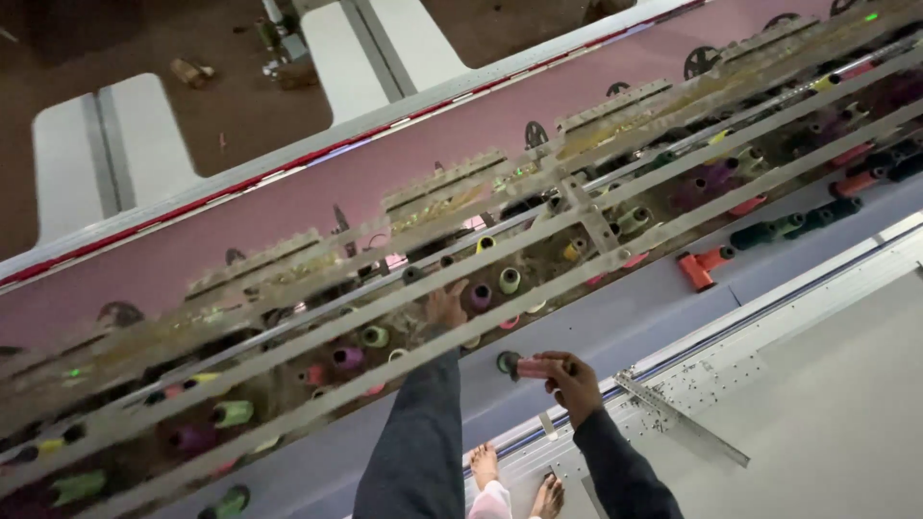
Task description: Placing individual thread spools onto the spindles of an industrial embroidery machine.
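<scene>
Pink thread on a small cone (535,366) sits pinched in the fingers (561,377) of the right hand (572,383), held just in front of a dark round holder (507,362) on the grey edge of the thread rack (615,322). The cone's near end lies inside the curled fingers; its far end touches or nearly touches the holder, and I cannot tell which. Judging from this, the cone is not yet seated.

Further up, the left hand (446,306) reaches among the upright spools (509,280) behind the blurred bars. Its fingers look loosely bent, but whether they grip anything is hidden. Many pegs already carry green, yellow and purple spools, so most of the rack seems loaded.
</scene>
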